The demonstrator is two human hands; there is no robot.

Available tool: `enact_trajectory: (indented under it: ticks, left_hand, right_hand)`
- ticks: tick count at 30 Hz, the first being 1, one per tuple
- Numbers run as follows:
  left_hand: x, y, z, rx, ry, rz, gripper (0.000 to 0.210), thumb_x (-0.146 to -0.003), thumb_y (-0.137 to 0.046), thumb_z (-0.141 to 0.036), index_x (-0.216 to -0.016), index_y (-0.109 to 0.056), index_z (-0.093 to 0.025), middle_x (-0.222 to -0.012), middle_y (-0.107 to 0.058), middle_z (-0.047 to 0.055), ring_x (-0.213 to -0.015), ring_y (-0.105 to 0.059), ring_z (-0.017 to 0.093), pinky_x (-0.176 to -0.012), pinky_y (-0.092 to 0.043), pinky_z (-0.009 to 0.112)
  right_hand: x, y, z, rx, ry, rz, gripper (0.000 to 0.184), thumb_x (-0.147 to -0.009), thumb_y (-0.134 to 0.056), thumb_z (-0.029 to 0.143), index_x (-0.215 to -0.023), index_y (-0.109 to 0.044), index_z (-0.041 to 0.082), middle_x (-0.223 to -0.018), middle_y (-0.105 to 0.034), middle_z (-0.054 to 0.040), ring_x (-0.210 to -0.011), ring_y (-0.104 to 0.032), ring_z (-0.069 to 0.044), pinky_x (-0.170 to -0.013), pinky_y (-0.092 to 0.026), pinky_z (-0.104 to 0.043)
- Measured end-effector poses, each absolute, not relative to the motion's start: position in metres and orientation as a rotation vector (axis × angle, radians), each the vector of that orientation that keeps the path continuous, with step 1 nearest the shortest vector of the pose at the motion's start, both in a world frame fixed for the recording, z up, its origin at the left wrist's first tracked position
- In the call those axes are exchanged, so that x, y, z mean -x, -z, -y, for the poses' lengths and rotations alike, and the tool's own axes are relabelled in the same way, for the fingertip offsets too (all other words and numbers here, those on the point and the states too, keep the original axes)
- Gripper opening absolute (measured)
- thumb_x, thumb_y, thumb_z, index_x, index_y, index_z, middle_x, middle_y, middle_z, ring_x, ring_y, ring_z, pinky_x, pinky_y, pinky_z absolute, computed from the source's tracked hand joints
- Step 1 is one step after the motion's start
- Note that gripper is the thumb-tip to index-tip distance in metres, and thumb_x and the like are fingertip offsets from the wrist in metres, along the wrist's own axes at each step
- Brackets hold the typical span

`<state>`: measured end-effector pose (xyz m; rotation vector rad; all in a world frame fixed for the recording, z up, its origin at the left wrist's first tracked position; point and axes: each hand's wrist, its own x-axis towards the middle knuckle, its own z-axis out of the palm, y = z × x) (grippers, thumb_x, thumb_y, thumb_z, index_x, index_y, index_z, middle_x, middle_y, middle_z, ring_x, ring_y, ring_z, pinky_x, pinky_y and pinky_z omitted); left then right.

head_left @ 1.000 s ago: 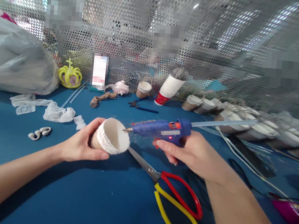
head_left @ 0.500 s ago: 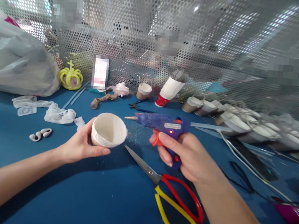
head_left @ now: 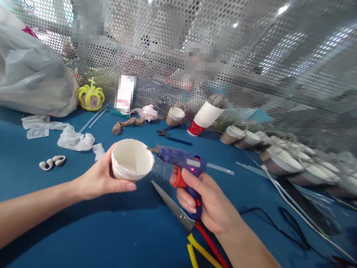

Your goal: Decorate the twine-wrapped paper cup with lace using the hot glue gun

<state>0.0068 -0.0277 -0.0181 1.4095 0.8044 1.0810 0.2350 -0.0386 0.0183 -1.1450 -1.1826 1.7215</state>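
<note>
My left hand (head_left: 108, 180) is wrapped round a white paper cup (head_left: 128, 172) with lace-like trim outside its rim, its mouth tipped toward me. In my right hand (head_left: 206, 195) is a blue glue gun (head_left: 176, 155), two fingers at its orange trigger. The nozzle meets or nearly meets the cup's right rim; whether they touch I cannot tell. A clear glue stick (head_left: 221, 168) protrudes from the gun's back, and a small red light glows on its side. Below the gun lie scissors (head_left: 178, 213) with red and yellow handles, partly hidden by my right forearm.
White lace (head_left: 76, 137) and two shells (head_left: 52, 162) lie left. Behind are twine (head_left: 126, 125), pliers (head_left: 174, 139), a small handled cup (head_left: 176, 116) and a leaning cup stack (head_left: 206, 115). Several finished-looking cups (head_left: 288, 164) crowd the right, near a black cable (head_left: 295, 232).
The glue gun has moved left and slightly down, bringing its nozzle to the cup's rim. My left hand still holds the cup. The whole view has shifted slightly.
</note>
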Motion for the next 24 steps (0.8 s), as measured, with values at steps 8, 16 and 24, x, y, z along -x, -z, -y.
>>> enact_trajectory:
  ticks: [8, 16, 24]
  left_hand:
    - [-0.005, 0.028, 0.026, -1.468, -1.092, -0.860, 0.069, -0.061, -0.075, -0.027, -0.118, -0.039, -0.017, -0.110, -0.057, 0.009, -0.101, -0.055, 0.022, -0.088, -0.045, 0.034]
    - [-0.005, 0.030, 0.025, -1.683, -1.046, -1.089, 0.065, -0.061, -0.076, -0.031, -0.113, -0.040, -0.018, -0.106, -0.057, 0.006, -0.097, -0.055, 0.020, -0.086, -0.045, 0.033]
    - [-0.006, 0.026, 0.025, -1.755, -0.998, -1.054, 0.064, -0.061, -0.075, -0.031, -0.113, -0.040, -0.018, -0.106, -0.056, 0.006, -0.097, -0.055, 0.020, -0.087, -0.045, 0.032]
  right_hand:
    - [-0.240, -0.030, 0.045, 1.456, -1.059, 1.747, 0.032, -0.079, -0.056, 0.046, -0.069, -0.059, 0.015, -0.042, -0.052, 0.0017, -0.042, -0.049, -0.010, -0.046, -0.041, -0.024]
    - [-0.238, -0.046, 0.052, 1.619, -0.762, 1.944, 0.028, -0.076, -0.058, 0.039, -0.056, -0.051, 0.021, -0.040, -0.051, 0.0036, -0.035, -0.048, -0.011, -0.040, -0.041, -0.023]
    - [-0.246, -0.047, 0.046, 1.620, -0.777, 1.953, 0.037, -0.078, -0.055, 0.045, -0.050, -0.046, 0.021, -0.041, -0.053, 0.0019, -0.039, -0.051, -0.011, -0.045, -0.046, -0.021]
